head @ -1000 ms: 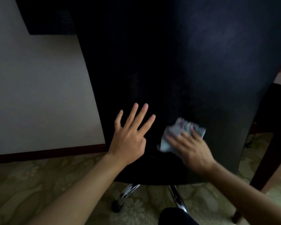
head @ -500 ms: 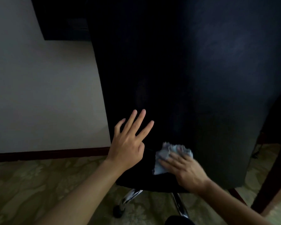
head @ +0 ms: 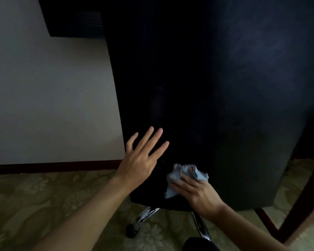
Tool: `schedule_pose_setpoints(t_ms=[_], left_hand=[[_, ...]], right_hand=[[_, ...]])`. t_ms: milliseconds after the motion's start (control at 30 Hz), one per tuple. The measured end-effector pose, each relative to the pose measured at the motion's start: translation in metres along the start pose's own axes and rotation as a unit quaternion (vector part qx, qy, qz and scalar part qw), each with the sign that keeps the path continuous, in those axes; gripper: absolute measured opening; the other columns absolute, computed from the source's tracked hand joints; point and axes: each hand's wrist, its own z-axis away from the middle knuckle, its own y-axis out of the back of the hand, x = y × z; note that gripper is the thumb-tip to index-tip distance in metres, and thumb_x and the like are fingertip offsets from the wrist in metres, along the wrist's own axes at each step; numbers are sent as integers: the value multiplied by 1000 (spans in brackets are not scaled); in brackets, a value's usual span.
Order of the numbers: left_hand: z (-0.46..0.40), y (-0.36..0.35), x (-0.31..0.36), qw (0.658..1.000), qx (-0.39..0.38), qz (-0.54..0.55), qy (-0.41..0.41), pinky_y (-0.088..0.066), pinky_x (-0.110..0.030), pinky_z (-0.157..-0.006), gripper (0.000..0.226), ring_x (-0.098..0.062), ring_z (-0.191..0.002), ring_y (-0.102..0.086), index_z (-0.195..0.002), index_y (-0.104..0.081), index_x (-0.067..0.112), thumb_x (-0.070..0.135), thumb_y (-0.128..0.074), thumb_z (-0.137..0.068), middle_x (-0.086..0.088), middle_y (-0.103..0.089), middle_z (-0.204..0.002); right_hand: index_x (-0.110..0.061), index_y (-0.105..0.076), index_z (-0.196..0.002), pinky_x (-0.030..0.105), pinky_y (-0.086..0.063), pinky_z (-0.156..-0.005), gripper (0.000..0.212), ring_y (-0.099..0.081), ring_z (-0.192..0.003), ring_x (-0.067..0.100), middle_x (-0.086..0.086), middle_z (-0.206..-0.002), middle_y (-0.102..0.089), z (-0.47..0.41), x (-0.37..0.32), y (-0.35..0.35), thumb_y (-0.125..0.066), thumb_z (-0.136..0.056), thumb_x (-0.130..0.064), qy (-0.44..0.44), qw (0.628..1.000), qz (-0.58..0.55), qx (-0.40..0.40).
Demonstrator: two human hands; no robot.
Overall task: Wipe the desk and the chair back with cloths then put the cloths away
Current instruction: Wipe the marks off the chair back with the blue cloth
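The black chair back (head: 216,87) fills most of the head view, seen from behind. My left hand (head: 141,160) lies flat against its lower left part, fingers straight and spread. My right hand (head: 196,192) presses a crumpled light blue cloth (head: 181,176) against the chair back near its bottom edge, fingers laid over the cloth. The desk top is out of view.
Chrome chair legs (head: 147,214) with a black caster (head: 132,231) stand on patterned carpet (head: 34,201). A pale wall (head: 49,105) with a dark baseboard is at left. A dark wooden furniture leg (head: 301,205) stands at the right.
My right hand has swept the cloth down and leftward across the chair back to near its bottom edge. My left hand stays flat on the chair.
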Motion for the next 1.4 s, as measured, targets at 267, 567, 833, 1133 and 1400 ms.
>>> schedule_pose_setpoints(t_ms=[267,567,833,1133,1400], left_hand=[[9,-10,-21,999,24,-19,-39,-31,-56,-112,51,-29,-148,-30,-145,-49,21,28,-65,-97,-10,-36,-158],[12,-14,-25,999,16,-14,-47,-29,-57,-115,60,-30,-149,-26,-149,-44,19,26,-68,-95,-9,-32,-160],[15,-15,-22,999,10,-19,-38,-27,-65,-112,66,-37,-149,-25,-150,-42,13,18,-71,-92,-15,-30,-160],[15,-12,-27,997,-55,13,-47,-24,-72,-110,58,-45,-149,-16,-147,-45,7,23,-65,-96,-24,-24,-159],[21,-2,-22,969,64,152,183,-31,-42,-119,51,-29,-148,-27,-144,-47,11,20,-63,-97,-16,-30,-156]], right_hand=[[-18,-45,-144,58,-16,-117,48,-27,-145,27,3,-152,-37,-61,52,78,-48,-97,-31,-113,975,-22,187],[-23,-57,-133,39,4,-122,45,-30,-140,16,-3,-140,-55,11,-25,-29,-54,-89,-18,44,998,5,-45],[-16,-50,-141,53,-13,-119,48,-29,-143,27,4,-150,-42,-49,11,33,-53,-94,-25,-86,985,-34,145],[-17,-56,-134,36,-43,-107,45,-2,-150,21,0,-142,-53,18,-32,-52,-44,-91,-13,54,998,-15,-8],[-13,-55,-136,53,-16,-119,48,-35,-140,28,8,-144,-49,-85,20,47,-60,-88,-11,-50,981,-17,185]])
